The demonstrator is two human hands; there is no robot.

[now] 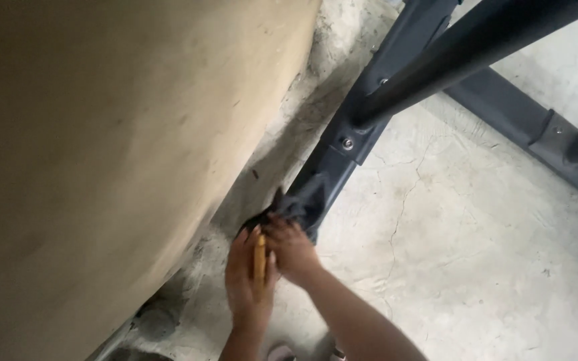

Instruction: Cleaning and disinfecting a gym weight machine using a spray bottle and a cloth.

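A head-worn camera looks down at two bare hands working low against the floor, at the foot of a dark blue-grey metal frame bar [332, 167].

The left hand [247, 284] has its grip closed around a slim yellow-orange tool handle [260, 262], held upright with its top end pointing toward the bar's foot. What the tool's tip is cannot be seen; it is hidden behind the fingers.

The right hand [292, 249] sits just beside and slightly above the left, its grip pinched together on a crumpled dark cloth or cover [302, 204] that wraps the lower end of the bar. The two hands touch or nearly touch.

Directly left of both grips rises a large tan curved surface [102, 167], smooth and faintly scuffed, filling the left half of the view. Beyond the grips, a silver bolt [347, 143] fixes a bracket to the bar, and a thick dark round tube [463, 53] angles away up to the right. Right of the grips lies cracked grey concrete floor [449, 220].

Likely risks: the hands are crowded into a narrow gap between the tan surface and the bar, so a slip of the tool could jab the right hand's fingers. The bunched cloth hides the working point, so the tool could miss or snag fabric. Knuckles could scrape on rough concrete.
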